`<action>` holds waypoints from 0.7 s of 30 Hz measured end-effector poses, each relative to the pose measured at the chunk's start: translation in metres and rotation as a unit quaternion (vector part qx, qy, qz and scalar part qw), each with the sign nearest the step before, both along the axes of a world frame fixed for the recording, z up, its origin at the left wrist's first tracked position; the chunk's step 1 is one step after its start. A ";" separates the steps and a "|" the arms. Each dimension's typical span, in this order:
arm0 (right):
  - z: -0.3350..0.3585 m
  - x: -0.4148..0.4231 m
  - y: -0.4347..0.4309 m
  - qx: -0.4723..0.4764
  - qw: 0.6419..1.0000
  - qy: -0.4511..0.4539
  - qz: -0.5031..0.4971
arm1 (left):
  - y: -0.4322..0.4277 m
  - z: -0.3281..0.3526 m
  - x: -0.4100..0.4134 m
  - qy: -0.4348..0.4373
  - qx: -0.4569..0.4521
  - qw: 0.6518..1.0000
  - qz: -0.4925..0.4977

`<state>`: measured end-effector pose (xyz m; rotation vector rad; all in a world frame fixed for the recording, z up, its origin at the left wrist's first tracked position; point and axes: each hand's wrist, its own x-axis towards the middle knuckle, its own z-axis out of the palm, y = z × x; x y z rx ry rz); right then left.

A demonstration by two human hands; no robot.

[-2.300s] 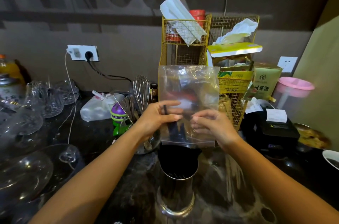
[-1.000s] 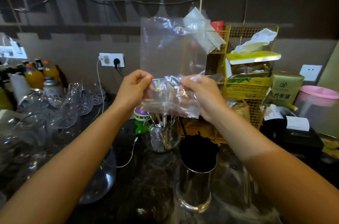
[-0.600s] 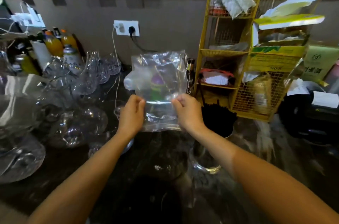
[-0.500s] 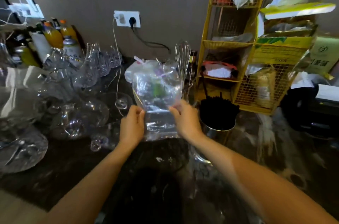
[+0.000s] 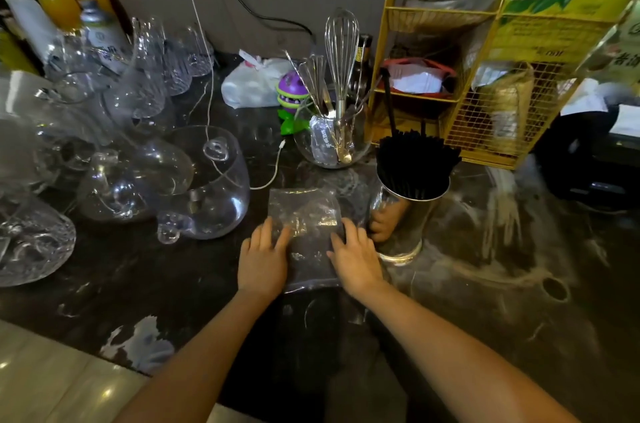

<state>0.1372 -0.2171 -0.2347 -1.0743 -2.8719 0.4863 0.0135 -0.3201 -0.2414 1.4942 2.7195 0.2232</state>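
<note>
Left hand flat, fingers straight, pressing bag left edge. Right hand likewise flat on right edge. Bag lies flat on dark counter, just left of steel cup holding black straws; glass bowl to left.

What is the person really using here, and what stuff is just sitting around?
In use:
- clear plastic bag, lying flat on the counter
- left hand and right hand, both pressing on the bag

Just sitting around:
- steel cup of black straws
- whisk
- purple toy
- glass jug
- yellow wire rack
</note>
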 end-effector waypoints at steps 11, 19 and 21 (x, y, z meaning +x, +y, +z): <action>-0.013 0.012 0.004 0.005 0.990 -0.116 0.077 | 0.001 -0.009 -0.011 -0.075 -0.068 0.994 -0.046; 0.016 0.014 0.004 -0.062 0.990 -0.088 0.088 | 0.012 0.009 -0.012 -0.113 -0.091 0.989 -0.028; 0.032 0.016 0.004 -0.077 0.992 -0.051 0.088 | 0.019 0.018 -0.011 -0.152 -0.082 0.985 -0.022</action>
